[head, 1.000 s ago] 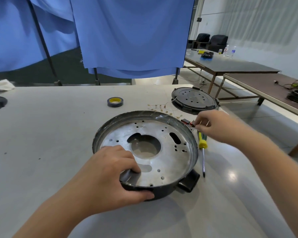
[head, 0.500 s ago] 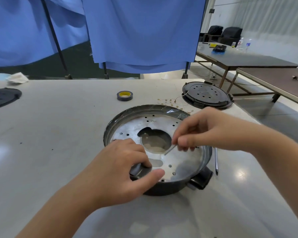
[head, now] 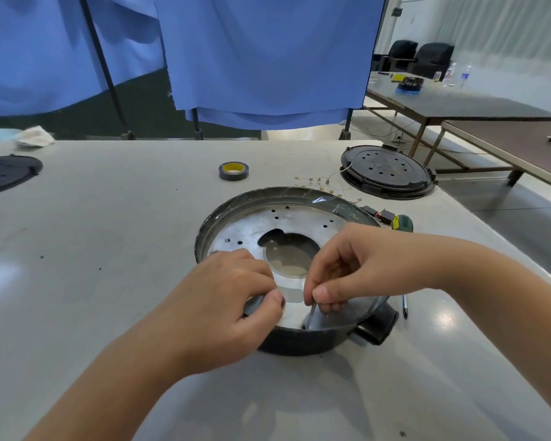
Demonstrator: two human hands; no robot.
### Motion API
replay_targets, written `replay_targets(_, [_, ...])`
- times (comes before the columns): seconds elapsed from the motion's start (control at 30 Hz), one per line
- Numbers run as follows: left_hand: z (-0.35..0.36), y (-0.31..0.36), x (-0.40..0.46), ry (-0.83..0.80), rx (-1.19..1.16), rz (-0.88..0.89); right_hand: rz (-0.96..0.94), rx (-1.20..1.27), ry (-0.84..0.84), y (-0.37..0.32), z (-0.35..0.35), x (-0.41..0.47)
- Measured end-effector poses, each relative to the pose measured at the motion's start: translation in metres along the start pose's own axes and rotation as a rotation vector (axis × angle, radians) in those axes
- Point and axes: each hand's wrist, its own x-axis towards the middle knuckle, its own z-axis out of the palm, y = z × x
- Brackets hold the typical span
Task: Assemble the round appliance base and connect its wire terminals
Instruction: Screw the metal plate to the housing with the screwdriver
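The round appliance base [head: 252, 205] is a dark shallow pan with a perforated metal plate [head: 299, 222] inside and a central opening. It sits on the grey table in front of me. My left hand [head: 233, 300] grips its near rim, thumb over the edge. My right hand [head: 347, 268] pinches a thin metal pin [head: 310, 315] that points down at the plate near the front rim. Small wire terminals [head: 318, 183] lie scattered behind the base. A black socket block [head: 377, 326] sticks out at the base's front right.
A black perforated round cover [head: 387, 175] lies at the back right. A tape roll [head: 233, 170] with a yellow core sits behind the base. A yellow-green screwdriver [head: 403, 224] lies to the right of the base. Another black disc [head: 4, 173] rests at the far left.
My right hand moved from the parts beside the base to over the plate, then down to the near rim, carrying the thin pin. My left hand stayed on the rim.
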Motion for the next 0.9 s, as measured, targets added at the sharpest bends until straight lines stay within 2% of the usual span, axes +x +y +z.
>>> replay_targets(0.9, [0.001,0.001,0.0,0.041,-0.034,-0.008,0.012,-0.331,0.055,-0.015,0.011,0.002])
